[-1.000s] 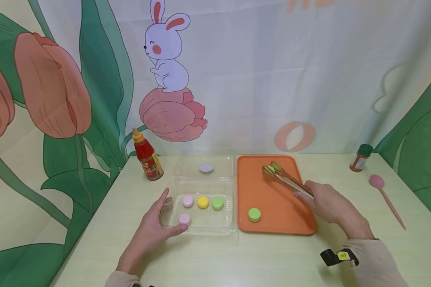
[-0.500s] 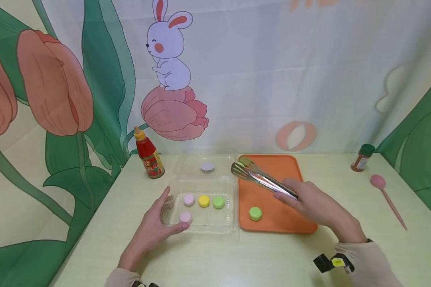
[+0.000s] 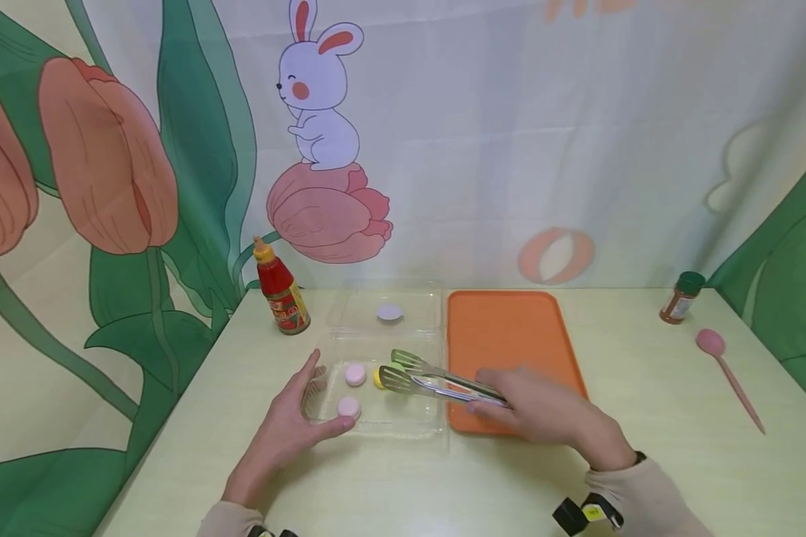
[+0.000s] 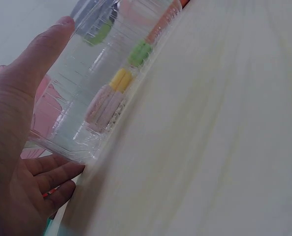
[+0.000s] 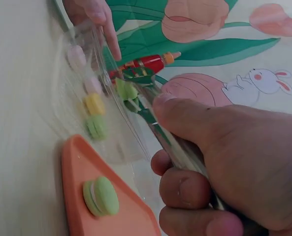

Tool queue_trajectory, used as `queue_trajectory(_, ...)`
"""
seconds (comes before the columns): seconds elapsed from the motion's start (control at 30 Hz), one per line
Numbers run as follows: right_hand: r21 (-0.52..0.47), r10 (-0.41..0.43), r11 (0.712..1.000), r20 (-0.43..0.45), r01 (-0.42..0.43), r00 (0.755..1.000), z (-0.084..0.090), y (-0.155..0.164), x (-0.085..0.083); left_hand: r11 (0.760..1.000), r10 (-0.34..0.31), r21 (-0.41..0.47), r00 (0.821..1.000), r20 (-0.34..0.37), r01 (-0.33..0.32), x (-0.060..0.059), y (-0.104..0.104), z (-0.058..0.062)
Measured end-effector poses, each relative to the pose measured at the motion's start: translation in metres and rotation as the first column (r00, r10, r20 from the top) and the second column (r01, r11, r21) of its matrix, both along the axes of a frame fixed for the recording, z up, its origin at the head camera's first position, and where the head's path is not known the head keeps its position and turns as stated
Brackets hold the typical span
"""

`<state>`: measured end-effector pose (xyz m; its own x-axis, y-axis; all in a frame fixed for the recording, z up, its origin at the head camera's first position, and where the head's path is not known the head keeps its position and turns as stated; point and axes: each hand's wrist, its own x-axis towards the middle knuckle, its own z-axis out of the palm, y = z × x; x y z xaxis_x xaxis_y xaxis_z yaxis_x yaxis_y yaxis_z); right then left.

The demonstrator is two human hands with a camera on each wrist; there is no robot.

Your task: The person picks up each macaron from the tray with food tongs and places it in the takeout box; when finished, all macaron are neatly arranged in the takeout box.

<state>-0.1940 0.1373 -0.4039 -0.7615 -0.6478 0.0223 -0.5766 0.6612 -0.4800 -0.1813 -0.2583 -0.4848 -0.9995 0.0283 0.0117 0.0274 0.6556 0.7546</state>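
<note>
— How are the hands placed?
— Tongs (image 3: pixel 436 379) are gripped by the right hand (image 3: pixel 544 409), a green macaron (image 5: pixel 126 90) pinched at their tips over the clear tray (image 3: pixel 376 426). That tray's left edge is steadied by the spread left hand (image 3: pixel 283 432).
— Long axis?
— Tongs point leftward from the right hand.
— Writing?
— None can be read.

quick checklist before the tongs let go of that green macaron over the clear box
1. Tongs gripped firmly by the right hand: ok.
2. Green macaron held between the tong tips: ok.
3. Clear plastic box steadied by the left hand: ok.
4. Tong tips over the box, not the orange tray: ok.
5. Free spot below, clear of the yellow macaron: cannot tell.
6. Second green macaron waiting on the tray: ok.
</note>
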Motion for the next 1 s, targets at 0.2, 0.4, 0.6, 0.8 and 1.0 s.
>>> queue_trajectory(0.2,0.034,0.029,0.999,0.009,-0.029,1.0,0.002,-0.015,0.004,1.0,0.001,0.003,1.0,0.002,-0.001,0.001,0.001,0.002)
queue_trajectory(0.4,0.086,0.057,0.994,0.073,-0.063,0.996,0.012,-0.029,0.003,1.0,0.0,0.005,1.0,-0.008,0.0,0.002,0.0,0.003)
queue_trajectory(0.6,0.103,0.095,0.989,0.081,-0.103,0.992,0.015,-0.04,0.001,1.0,-0.004,0.006,1.0,-0.013,0.004,0.001,-0.001,0.003)
queue_trajectory(0.8,0.134,0.057,0.988,0.109,-0.071,0.992,0.018,-0.046,0.003,1.0,0.001,0.003,1.0,0.003,-0.001,0.0,0.001,0.002)
queue_trajectory(1.0,0.162,0.037,0.985,0.116,-0.056,0.993,0.022,-0.049,0.005,1.0,0.004,0.0,1.0,0.02,-0.004,0.0,0.002,0.002)
